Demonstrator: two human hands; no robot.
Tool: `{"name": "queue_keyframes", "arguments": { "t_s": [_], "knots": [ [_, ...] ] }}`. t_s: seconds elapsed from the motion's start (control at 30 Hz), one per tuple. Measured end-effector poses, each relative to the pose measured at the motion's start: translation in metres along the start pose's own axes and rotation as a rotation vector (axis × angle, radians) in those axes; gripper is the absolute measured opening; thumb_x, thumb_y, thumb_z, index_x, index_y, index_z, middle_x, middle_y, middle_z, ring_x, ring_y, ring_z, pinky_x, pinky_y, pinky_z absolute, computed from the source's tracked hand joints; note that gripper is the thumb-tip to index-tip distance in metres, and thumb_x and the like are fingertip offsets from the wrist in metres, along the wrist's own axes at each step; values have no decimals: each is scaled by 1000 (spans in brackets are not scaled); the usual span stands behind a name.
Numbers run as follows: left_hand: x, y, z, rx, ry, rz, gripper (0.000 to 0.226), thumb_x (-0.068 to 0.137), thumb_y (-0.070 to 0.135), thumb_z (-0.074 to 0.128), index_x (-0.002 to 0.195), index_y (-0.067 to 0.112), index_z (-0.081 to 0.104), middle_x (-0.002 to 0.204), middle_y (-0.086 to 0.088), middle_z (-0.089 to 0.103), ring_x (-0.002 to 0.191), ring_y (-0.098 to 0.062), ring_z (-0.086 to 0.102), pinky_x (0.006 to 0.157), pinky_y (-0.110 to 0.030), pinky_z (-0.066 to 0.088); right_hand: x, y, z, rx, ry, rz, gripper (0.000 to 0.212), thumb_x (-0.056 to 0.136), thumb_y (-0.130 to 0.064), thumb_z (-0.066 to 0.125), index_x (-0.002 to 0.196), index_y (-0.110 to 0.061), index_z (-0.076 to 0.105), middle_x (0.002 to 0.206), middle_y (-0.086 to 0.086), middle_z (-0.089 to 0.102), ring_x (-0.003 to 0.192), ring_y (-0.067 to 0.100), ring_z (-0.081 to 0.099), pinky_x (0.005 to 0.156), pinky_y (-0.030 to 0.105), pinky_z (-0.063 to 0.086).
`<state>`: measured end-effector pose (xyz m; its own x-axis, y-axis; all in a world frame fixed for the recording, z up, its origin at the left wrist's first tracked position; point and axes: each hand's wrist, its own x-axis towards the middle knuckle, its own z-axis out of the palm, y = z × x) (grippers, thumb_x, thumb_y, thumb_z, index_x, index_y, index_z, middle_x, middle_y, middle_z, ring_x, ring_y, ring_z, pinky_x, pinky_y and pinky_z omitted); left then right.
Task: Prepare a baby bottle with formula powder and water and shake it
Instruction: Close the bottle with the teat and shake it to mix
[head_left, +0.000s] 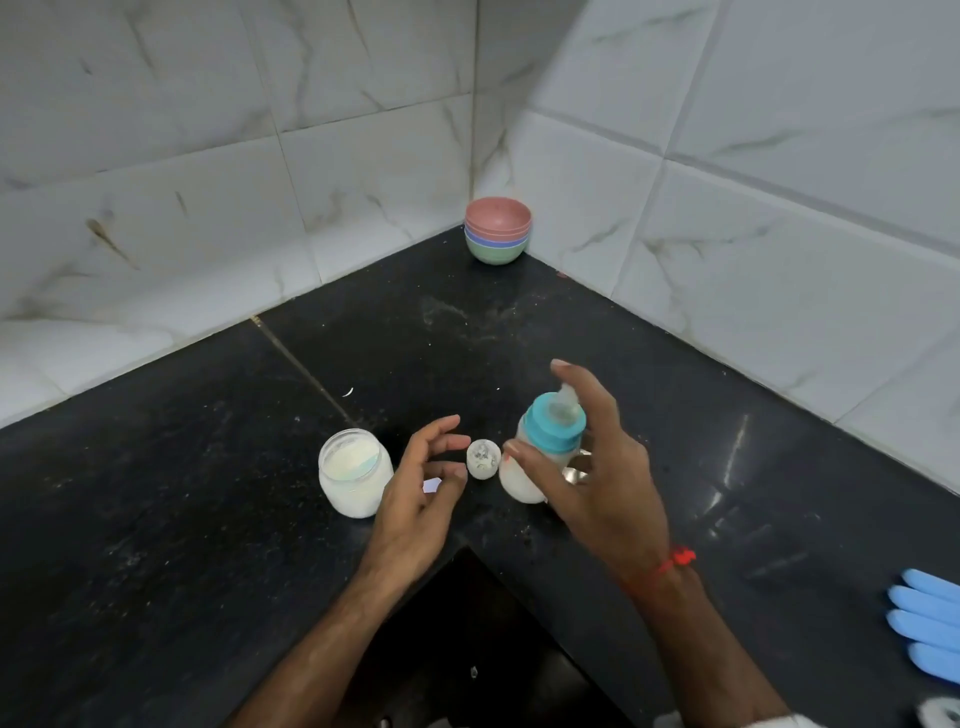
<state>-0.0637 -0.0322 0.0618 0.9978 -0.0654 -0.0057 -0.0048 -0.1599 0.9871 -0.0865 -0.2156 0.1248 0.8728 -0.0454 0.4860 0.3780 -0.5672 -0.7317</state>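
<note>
We see stacked coloured bowls (498, 236) in the black counter's (156, 519) tiled corner, blue gloves (927, 623) at right.

Black stone counter (171, 519), dusty. On it: powder jar (355, 473), small cap (483, 459), stacked bowls (498, 229) in corner, blue gloves (927, 623) at right edge.

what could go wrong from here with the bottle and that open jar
1. The right hand has only loose fingers around the baby bottle, which leans; it could tip on the black counter, or slip once shaken.
2. The powder jar stands open right beside the left hand; a careless move could knock it and spill powder.
3. The small clear cap lies loose between the hands, near the counter's inner edge, and could get swept off.
</note>
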Motion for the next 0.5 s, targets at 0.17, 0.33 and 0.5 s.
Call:
{"name": "queue_keyframes", "arguments": {
  "t_s": [0.17,0.33,0.5],
  "knots": [
    [8,6,-4,-314,59,-107,33,104,15,52,136,24,55,123,-3,70,106,-26,72,87,-46,60,8,-36,-26,342,401,-288,81,84,-17,80,142,-19,24,144,-32,46,109,41,67,94,52,59],
    [19,17,-3,-398,47,-147,27,107,18,45,131,19,58,123,-11,70,104,-30,74,85,-44,61,3,6,3,79,89,35,73,84,-45,78,144,-42,37,131,-31,54,113,8,67,93,42,61],
    [23,24,-1,-361,31,-126,26,107,24,44,127,21,61,124,-10,70,100,-27,74,85,-47,60,9,-9,-6,471,406,-44,75,87,-34,80,145,-43,33,138,10,59,108,38,70,91,48,60]
  ]
}}
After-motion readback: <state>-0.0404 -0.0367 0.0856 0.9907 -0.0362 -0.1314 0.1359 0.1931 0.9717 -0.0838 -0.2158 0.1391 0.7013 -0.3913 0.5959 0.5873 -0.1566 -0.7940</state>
